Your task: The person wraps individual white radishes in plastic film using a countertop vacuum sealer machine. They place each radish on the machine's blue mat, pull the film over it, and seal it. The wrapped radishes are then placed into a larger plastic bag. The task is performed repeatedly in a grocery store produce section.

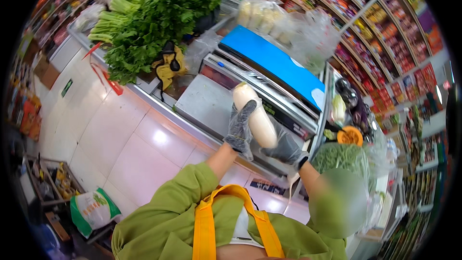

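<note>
A thick white daikon radish is held at a slant, its greenish cut top pointing away from me. My left hand, in a clear plastic glove, grips it from the left with the thumb laid across it. My right hand, gloved too, is at its near end on the right, with some fingers hidden behind the radish. Both hands are above the near edge of a metal wrapping machine, which has a pale flat plate on the left and a blue cover at the back.
Leafy celery is heaped at the far left, beside a yellow and black glove. Bagged pale vegetables stand behind the machine. To the right are a cut pumpkin, eggplants and bagged green beans. A white-green sack stands lower left.
</note>
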Demonstrator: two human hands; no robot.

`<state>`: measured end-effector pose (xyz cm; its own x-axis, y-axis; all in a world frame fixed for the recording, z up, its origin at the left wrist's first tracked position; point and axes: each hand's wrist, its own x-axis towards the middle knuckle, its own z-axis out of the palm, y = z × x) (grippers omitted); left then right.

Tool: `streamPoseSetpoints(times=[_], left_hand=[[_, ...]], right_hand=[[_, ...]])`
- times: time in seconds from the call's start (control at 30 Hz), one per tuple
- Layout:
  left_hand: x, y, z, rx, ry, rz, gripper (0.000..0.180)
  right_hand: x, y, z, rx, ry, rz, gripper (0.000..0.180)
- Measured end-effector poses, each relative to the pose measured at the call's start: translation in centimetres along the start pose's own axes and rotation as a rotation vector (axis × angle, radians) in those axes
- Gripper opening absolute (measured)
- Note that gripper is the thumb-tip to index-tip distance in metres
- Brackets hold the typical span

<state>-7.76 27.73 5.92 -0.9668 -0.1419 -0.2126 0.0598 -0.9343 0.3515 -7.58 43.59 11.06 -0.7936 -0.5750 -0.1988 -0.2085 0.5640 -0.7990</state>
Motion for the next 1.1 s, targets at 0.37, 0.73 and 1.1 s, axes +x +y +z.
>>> streamPoseSetpoints(times=[0.37,0.73,1.1], left_hand=[[-11.2,-6.7,3.5,0.069,-0.274,-0.259,0.037],[-26.8,-27.0,3.6,0.158,-0.686,-0.749,0.051],[-50.4,-48.2,6.3,0.017,-0.751,-1.578,0.066]], right_hand=[[-21.3,1.3,12.3,0.235,0.848,0.101,0.084],[-42.4,2.2,16.7,1.229,0.959,0.069,0.075],[-70.0,10.8,12.7,0.827,1.438,0.343,0.073]])
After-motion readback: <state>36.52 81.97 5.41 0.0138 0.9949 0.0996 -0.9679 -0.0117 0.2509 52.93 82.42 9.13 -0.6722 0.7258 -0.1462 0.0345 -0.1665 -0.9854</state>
